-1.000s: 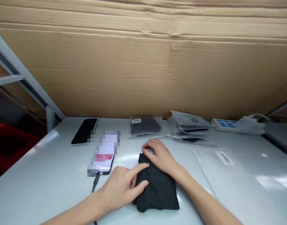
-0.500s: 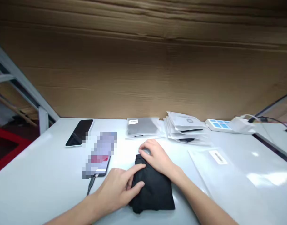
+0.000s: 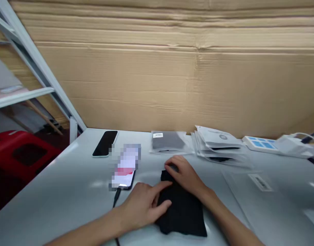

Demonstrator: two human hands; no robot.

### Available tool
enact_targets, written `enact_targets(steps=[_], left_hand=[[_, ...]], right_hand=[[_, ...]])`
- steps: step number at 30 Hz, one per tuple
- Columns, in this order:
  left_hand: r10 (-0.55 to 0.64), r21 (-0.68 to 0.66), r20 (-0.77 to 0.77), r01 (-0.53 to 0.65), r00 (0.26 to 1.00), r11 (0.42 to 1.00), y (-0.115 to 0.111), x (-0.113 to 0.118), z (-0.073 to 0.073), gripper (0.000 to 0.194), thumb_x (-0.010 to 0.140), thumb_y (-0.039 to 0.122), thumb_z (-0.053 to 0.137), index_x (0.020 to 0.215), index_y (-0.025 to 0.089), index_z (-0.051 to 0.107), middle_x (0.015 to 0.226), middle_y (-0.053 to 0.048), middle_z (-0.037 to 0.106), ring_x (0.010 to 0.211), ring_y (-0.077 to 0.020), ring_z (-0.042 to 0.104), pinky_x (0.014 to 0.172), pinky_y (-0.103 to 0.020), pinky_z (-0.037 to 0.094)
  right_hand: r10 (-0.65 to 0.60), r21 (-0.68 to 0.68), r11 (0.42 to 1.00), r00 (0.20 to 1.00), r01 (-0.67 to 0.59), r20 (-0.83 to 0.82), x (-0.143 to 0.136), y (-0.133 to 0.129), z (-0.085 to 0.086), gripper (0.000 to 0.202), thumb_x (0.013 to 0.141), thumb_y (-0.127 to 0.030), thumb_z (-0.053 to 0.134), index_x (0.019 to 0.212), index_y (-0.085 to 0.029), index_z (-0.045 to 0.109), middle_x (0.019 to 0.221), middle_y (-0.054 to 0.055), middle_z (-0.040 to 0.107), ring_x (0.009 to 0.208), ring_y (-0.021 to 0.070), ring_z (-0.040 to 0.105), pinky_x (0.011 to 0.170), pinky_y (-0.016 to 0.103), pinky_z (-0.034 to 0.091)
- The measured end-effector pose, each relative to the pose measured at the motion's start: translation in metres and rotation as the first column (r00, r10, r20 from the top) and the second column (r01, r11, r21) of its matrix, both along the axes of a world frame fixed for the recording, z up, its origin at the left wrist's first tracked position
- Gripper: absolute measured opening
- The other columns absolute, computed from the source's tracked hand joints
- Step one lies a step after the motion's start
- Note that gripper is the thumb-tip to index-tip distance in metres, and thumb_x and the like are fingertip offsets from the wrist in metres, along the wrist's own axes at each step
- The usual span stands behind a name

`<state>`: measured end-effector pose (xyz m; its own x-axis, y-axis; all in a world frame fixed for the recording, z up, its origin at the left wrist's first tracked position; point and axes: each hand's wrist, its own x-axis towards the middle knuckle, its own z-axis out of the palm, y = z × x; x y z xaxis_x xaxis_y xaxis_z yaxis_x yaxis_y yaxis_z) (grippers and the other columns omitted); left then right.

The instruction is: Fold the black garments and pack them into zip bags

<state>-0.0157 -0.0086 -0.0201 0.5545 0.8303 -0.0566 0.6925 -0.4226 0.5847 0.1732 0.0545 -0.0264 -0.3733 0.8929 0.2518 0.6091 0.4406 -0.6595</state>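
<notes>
Both hands [image 3: 164,191] flat on black cloth [image 3: 183,213]

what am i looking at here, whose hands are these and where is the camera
The camera sits on a person's head and looks forward and down, so the two bare arms coming in from the bottom edge are that person's own. No machine is involved.

Both hands rest on a folded black cloth lying on a pale grey table. The left hand presses its near left side with the forefinger stretched across the fabric. The right hand lies flat over its far end.

To the left lies a phone with a lit screen, blurred out, with a cable plugged in. Further back is a dark phone. Behind the cloth are a flat grey packet and a stack of plastic bags, and a clear bag with a label lies to the right. A cardboard wall stands behind the table.
</notes>
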Motion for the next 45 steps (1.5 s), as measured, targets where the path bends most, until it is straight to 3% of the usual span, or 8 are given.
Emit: enact_targets(steps=[38, 45], left_hand=[[-0.023, 0.011, 0.012, 0.023, 1.0, 1.0, -0.0008, -0.0023, -0.002, 0.044, 0.089, 0.036, 0.053, 0.132, 0.028, 0.053, 0.063, 0.005, 0.067, 0.055, -0.0142, 0.061, 0.056, -0.023, 0.038], [-0.009, -0.001, 0.001, 0.009, 1.0, 1.0, 0.0002, -0.0012, 0.0003, 0.043, 0.089, 0.037, 0.052, 0.131, 0.028, 0.055, 0.065, 0.004, 0.069, 0.057, -0.0152, 0.062, 0.058, -0.024, 0.041]], right_hand=[[-0.003, -0.031, 1.0, 1.0, 0.003, -0.003, -0.0003, -0.0003, 0.0005, 0.02, 0.093, -0.034, 0.053, 0.081, -0.023, 0.065, 0.089, 0.004, 0.069, 0.091, 0.022, 0.061, 0.084, 0.037, 0.044], [0.0, -0.03, 1.0, 1.0, 0.0, -0.001, -0.0006, 0.0, 0.0006, 0.017, 0.092, -0.031, 0.055, 0.081, -0.022, 0.064, 0.089, 0.003, 0.068, 0.09, 0.0212, 0.06, 0.084, 0.036, 0.044]])
